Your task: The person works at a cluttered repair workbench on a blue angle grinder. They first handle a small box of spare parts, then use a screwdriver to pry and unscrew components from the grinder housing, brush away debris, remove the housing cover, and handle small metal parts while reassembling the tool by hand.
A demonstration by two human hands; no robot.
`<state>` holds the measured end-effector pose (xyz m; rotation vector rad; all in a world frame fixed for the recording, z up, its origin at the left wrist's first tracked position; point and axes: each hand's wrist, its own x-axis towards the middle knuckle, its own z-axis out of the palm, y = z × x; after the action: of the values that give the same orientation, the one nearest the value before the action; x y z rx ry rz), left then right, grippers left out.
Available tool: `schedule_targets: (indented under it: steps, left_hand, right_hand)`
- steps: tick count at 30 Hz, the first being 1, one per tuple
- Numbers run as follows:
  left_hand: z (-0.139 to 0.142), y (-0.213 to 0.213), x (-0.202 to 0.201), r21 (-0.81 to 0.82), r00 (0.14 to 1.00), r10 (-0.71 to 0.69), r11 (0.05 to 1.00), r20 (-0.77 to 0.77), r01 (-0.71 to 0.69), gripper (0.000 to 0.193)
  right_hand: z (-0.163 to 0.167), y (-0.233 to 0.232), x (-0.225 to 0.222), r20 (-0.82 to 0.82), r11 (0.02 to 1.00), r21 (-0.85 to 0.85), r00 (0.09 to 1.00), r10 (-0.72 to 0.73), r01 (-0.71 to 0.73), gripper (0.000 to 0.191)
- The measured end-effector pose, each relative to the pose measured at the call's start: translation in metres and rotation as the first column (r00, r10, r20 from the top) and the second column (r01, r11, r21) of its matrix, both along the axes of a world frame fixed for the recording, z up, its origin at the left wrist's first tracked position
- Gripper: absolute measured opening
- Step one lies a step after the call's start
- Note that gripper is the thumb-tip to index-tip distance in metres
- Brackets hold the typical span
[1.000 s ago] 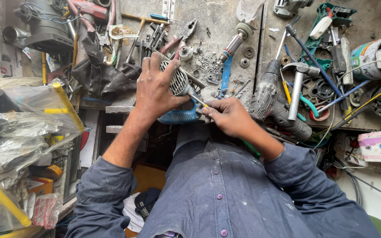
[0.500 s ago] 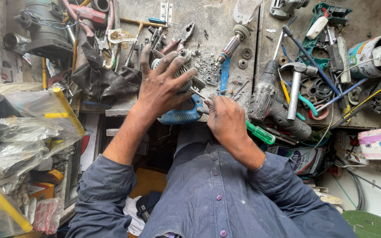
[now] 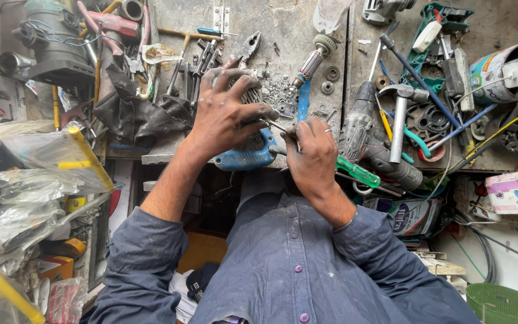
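Head view: cluttered grey workbench [image 3: 289, 36], tools [image 3: 400, 117] everywhere.

The left hand [image 3: 226, 114] covers most of the ribbed metal part [image 3: 248, 96] under it; only a few ribs show between its fingers [image 3: 244, 81]. The right hand [image 3: 313, 156] closes over a thin tool [image 3: 277, 127], its handle hidden. At three o'clock, a grey drill [image 3: 367, 138] half buries a green-handled screwdriver [image 3: 358, 173]. At eleven o'clock, the picture's top edge cuts the grey motor housing [image 3: 55, 42].
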<state>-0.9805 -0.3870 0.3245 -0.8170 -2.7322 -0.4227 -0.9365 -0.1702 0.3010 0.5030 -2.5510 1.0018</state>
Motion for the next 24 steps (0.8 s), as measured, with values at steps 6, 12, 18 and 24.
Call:
schedule_targets:
  steps: [6, 12, 18, 24]
  left_hand:
    - [0.002, 0.003, -0.003, -0.002, 1.000, 0.004, 1.000, 0.016, -0.004, 0.028]
    - [0.005, 0.001, 0.004, 0.030, 1.000, 0.001, 1.000, 0.006, -0.001, 0.028]
    - [0.004, -0.001, 0.013, 0.027, 0.999, 0.031, 0.999, 0.017, -0.032, 0.030]
    - [0.003, -0.002, 0.017, 0.033, 1.000, 0.029, 0.999, -0.008, -0.029, 0.033]
  right_hand:
    - [-0.006, 0.001, -0.004, 0.247, 0.998, -0.052, 0.967, 0.057, -0.045, 0.024]
    - [-0.008, 0.003, -0.005, 0.274, 0.995, 0.040, 0.958, 0.081, -0.096, 0.012]
    - [0.002, 0.004, 0.006, 0.131, 0.999, -0.040, 0.990, 0.042, -0.038, 0.016]
    - [0.004, -0.005, 0.004, 0.014, 1.000, 0.001, 1.000, 0.005, -0.005, 0.022]
